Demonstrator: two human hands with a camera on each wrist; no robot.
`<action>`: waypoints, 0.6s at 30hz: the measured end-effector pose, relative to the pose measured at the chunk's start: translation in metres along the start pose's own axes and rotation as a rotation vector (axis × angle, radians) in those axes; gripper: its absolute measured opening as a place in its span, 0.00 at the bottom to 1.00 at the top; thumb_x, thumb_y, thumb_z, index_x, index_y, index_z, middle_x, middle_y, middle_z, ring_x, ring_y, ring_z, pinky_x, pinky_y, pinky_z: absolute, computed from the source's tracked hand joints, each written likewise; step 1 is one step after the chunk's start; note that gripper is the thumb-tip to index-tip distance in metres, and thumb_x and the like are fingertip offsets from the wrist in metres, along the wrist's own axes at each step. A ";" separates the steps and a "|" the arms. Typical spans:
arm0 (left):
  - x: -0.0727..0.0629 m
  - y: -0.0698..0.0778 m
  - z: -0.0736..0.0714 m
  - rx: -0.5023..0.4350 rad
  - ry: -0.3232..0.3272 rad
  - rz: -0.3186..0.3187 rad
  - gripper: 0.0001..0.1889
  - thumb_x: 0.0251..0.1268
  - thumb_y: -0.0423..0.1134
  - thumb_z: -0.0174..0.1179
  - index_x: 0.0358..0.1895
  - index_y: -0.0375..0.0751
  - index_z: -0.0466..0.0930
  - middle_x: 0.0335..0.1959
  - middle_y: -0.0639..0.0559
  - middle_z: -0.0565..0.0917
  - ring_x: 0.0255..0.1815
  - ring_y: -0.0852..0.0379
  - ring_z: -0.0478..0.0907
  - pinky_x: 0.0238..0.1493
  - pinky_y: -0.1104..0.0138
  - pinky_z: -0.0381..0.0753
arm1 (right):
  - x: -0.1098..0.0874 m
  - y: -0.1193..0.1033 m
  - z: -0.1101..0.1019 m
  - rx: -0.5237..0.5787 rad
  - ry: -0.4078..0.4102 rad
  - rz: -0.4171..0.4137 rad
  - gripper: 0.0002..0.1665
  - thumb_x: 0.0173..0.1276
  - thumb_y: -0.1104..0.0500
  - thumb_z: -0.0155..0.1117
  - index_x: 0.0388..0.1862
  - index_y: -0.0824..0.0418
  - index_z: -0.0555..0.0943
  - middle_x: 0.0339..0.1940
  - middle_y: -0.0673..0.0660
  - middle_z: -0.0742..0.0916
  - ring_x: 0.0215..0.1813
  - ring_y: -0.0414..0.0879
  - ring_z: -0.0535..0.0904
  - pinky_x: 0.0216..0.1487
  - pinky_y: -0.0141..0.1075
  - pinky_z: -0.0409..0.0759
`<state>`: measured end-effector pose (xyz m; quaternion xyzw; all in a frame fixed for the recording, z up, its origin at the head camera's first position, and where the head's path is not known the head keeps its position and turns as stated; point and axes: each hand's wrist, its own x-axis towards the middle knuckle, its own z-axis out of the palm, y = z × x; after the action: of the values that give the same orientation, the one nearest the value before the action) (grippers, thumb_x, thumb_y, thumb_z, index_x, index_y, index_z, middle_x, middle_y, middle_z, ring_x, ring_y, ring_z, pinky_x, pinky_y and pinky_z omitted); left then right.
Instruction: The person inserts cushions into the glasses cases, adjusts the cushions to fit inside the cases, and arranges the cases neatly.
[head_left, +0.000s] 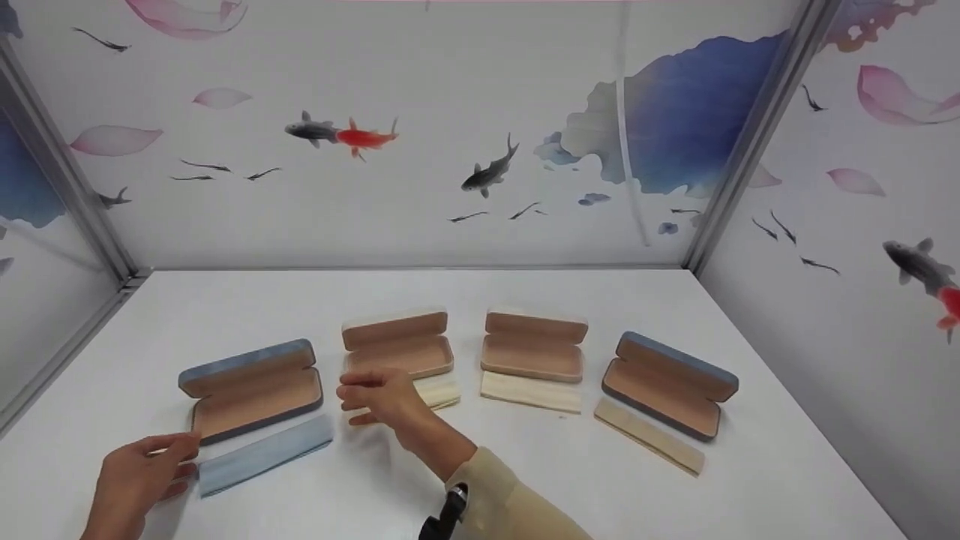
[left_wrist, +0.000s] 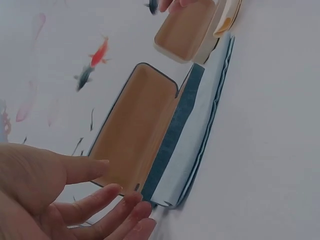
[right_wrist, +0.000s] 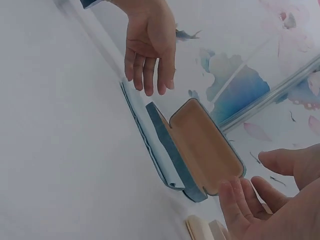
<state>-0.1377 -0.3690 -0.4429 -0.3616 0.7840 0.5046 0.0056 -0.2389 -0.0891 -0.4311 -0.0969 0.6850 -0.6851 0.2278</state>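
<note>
My left hand is at the left end of an open blue glasses case and the folded light blue cloth lying in front of it. In the left wrist view its fingers are loosely spread beside the case's end, holding nothing. My right hand, fingers relaxed, hovers in front of an open cream glasses case, partly covering it and a folded cream cloth. The right wrist view shows the right hand with thumb and fingers apart near the blue case's right end.
Farther right stands another open cream case with a cream cloth before it. Beyond it is an open blue case with a tan cloth. Printed panels border the white table at the back and sides.
</note>
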 end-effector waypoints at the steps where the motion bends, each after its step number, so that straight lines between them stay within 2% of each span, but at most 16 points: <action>1: 0.000 -0.001 0.000 0.000 -0.002 -0.006 0.30 0.73 0.44 0.58 0.66 0.21 0.67 0.38 0.36 0.88 0.29 0.59 0.84 0.33 0.64 0.87 | 0.001 0.001 0.002 -0.005 0.007 0.009 0.14 0.70 0.60 0.67 0.52 0.63 0.85 0.43 0.53 0.89 0.43 0.46 0.88 0.48 0.41 0.87; 4: -0.001 -0.002 0.001 -0.002 0.000 -0.022 0.30 0.71 0.44 0.61 0.65 0.21 0.68 0.29 0.45 0.88 0.27 0.60 0.83 0.33 0.65 0.87 | 0.005 0.004 0.009 -0.022 0.019 0.028 0.14 0.69 0.60 0.68 0.51 0.64 0.85 0.43 0.54 0.90 0.44 0.48 0.89 0.47 0.42 0.88; 7: 0.001 -0.004 0.001 -0.003 -0.003 -0.041 0.30 0.70 0.43 0.62 0.65 0.23 0.69 0.25 0.51 0.87 0.27 0.60 0.82 0.31 0.66 0.86 | 0.007 0.007 0.017 -0.014 0.025 0.033 0.13 0.68 0.61 0.69 0.49 0.64 0.86 0.40 0.54 0.90 0.43 0.49 0.89 0.46 0.42 0.88; 14: 0.020 -0.022 0.005 -0.005 -0.007 -0.101 0.31 0.67 0.40 0.65 0.67 0.25 0.68 0.26 0.47 0.88 0.27 0.54 0.86 0.32 0.66 0.86 | 0.005 0.013 0.035 0.003 0.050 0.037 0.10 0.66 0.63 0.70 0.46 0.62 0.87 0.37 0.52 0.89 0.40 0.47 0.88 0.44 0.41 0.88; 18: 0.019 -0.020 0.007 -0.016 0.002 -0.102 0.31 0.66 0.37 0.67 0.68 0.26 0.68 0.26 0.47 0.88 0.28 0.55 0.86 0.34 0.66 0.87 | 0.008 0.018 0.037 -0.037 0.062 0.039 0.09 0.65 0.63 0.71 0.44 0.61 0.87 0.35 0.52 0.88 0.38 0.45 0.86 0.42 0.38 0.87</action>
<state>-0.1430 -0.3789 -0.4690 -0.4014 0.7605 0.5097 0.0276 -0.2261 -0.1247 -0.4487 -0.0661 0.7060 -0.6706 0.2180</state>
